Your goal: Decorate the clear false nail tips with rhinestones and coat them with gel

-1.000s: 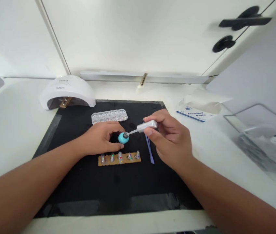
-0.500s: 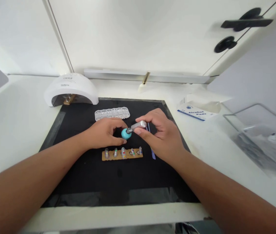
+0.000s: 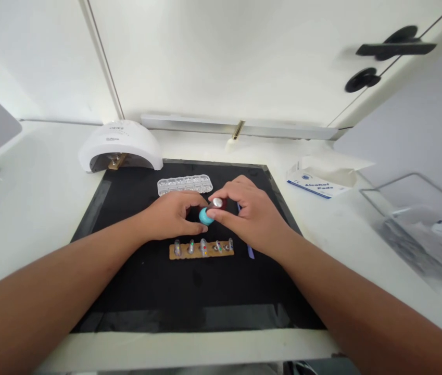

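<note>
Between the thumb and fingers of my left hand (image 3: 169, 214) is a small round turquoise nail polish bottle (image 3: 205, 216), tilted a little over the black mat (image 3: 181, 291). My right hand (image 3: 254, 214) pinches its dark red cap (image 3: 217, 203) with a silver top. The cap sits against the bottle's neck; whether it is screwed on cannot be seen. Just in front of both hands lies a brown strip (image 3: 210, 254) bearing several decorated false nails (image 3: 203, 247). A purple stick (image 3: 251, 252) is partly hidden under my right hand. Behind my left hand rests a clear compartment case (image 3: 185, 184).
A white nail lamp (image 3: 121, 140) stands at the back left with a small brown piece inside its opening. At the right are an opened Alcohol Pads box (image 3: 318, 186) and a wire-rimmed container (image 3: 416, 229). A gold-capped item (image 3: 238, 130) stands at the back.
My right hand has brought the cap from beside the bottle's neck down onto it, turning its silver top upward. My left hand keeps hold of the bottle. The whole view has shifted slightly.
</note>
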